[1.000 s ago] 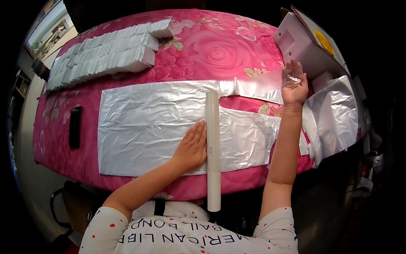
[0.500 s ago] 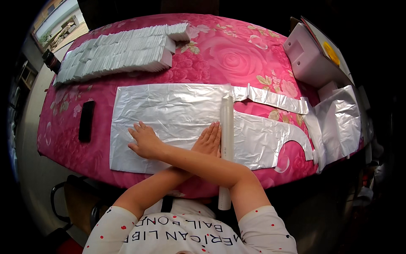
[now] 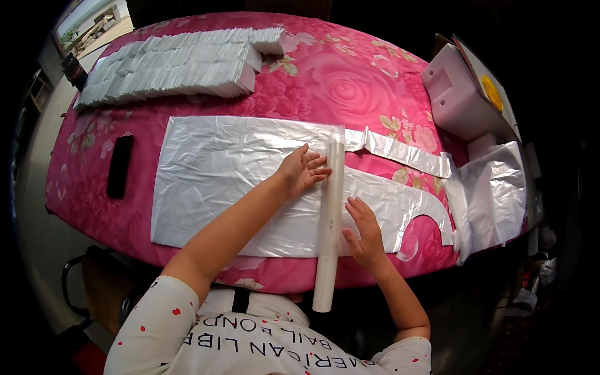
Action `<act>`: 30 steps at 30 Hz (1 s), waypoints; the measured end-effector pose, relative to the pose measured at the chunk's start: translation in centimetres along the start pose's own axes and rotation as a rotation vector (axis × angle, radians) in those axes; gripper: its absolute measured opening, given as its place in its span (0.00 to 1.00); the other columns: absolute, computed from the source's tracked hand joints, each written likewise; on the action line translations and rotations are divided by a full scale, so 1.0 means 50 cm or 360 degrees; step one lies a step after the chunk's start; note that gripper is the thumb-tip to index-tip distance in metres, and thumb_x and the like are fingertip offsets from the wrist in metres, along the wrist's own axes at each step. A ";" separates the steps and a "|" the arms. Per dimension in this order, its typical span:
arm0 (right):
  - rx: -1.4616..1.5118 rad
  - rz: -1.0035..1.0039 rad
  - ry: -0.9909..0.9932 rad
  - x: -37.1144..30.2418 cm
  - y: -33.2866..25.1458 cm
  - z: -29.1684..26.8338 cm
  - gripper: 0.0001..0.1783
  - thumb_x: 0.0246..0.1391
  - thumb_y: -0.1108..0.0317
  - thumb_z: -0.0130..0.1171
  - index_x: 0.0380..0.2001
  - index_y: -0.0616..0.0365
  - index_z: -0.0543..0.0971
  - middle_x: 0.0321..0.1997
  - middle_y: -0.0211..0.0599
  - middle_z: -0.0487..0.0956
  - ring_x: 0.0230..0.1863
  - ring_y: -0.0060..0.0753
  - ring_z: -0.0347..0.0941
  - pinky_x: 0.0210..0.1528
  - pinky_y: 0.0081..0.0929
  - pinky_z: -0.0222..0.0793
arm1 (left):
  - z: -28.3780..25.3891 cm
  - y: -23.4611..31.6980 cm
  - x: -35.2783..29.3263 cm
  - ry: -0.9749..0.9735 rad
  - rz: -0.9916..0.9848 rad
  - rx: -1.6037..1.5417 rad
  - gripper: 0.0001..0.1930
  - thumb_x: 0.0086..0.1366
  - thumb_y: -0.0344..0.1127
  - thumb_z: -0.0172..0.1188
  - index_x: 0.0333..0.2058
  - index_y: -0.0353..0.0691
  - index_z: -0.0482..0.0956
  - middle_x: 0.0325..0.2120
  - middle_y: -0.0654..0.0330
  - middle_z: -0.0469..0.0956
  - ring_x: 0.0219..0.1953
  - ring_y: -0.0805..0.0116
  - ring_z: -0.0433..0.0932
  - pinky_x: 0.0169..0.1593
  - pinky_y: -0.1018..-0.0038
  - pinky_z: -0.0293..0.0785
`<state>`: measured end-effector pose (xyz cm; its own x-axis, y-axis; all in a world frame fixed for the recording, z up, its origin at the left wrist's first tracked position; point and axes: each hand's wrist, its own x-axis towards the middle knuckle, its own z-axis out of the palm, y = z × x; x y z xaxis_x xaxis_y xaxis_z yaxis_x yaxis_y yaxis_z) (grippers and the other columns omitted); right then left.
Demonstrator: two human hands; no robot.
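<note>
A silvery white plastic bag [image 3: 219, 187] with cut-out handles lies flat in front of me. Across it rests a pale, translucent plastic tube [image 3: 329, 225], whose near end juts past the table's front edge. Just left of the tube, my left hand [image 3: 302, 172] hovers over the bag with loosely bent fingers. Its fingertips reach the tube's side; whether they touch is hard to tell. My right hand [image 3: 365, 236] is on the other side of the tube, above the handle part, fingers apart and nothing in them.
Rows of folded white plastic bags [image 3: 169, 69] fill the table's far left. A black phone-like object [image 3: 120, 167] lies at left. On the right are more loose white bags [image 3: 490, 194] and a white foam box [image 3: 456, 90]. A pink flowered cloth [image 3: 350, 81] covers the table.
My arms were crossed and are now uncrossed. My right hand has gone from the bag's left part to the tube's right side. My left hand has lifted and moved farther up the tube.
</note>
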<state>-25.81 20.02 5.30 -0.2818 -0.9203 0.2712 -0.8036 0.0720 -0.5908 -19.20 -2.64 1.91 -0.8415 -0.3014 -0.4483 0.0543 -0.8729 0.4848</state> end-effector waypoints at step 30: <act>-0.0234 -0.0955 -0.0446 0.296 -0.206 0.313 0.28 0.53 0.52 0.50 0.54 0.55 0.68 0.63 0.40 0.60 0.66 0.42 0.49 0.66 0.41 0.41 | -0.324 -0.039 -0.649 0.0717 0.0847 0.1157 0.18 0.67 0.36 0.41 0.51 0.32 0.65 0.48 0.56 0.71 0.41 0.73 0.72 0.44 0.78 0.68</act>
<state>-13.49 -0.38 3.50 0.3662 -0.8806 0.3009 -0.8469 -0.4493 -0.2843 16.68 2.64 3.33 -0.5135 -0.8322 -0.2094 -0.1038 -0.1820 0.9778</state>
